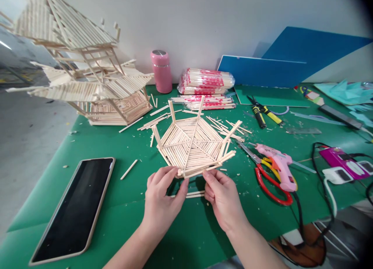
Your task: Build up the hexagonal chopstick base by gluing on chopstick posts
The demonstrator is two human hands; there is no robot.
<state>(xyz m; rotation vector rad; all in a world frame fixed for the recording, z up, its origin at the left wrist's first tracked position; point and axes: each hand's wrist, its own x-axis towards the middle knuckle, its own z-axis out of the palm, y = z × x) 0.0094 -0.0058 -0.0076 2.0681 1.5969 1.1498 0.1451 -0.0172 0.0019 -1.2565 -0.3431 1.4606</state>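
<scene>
A hexagonal base of wooden sticks, with short upright posts at its corners, stands at the middle of the green table. My left hand is closed at its near corner, index finger above and thumb below the sticks. At the right end of the near edge, my right hand pinches a thin wooden stick between thumb and forefinger. This stick lies along the front edge; its exact contact with the base is hard to make out. Two loose sticks lie on the table between my hands.
A tall stick pavilion stands at back left, and a phone lies front left. Bagged sticks sit beside a pink flask. Scissors, a pink glue gun, pliers and cables occupy the right.
</scene>
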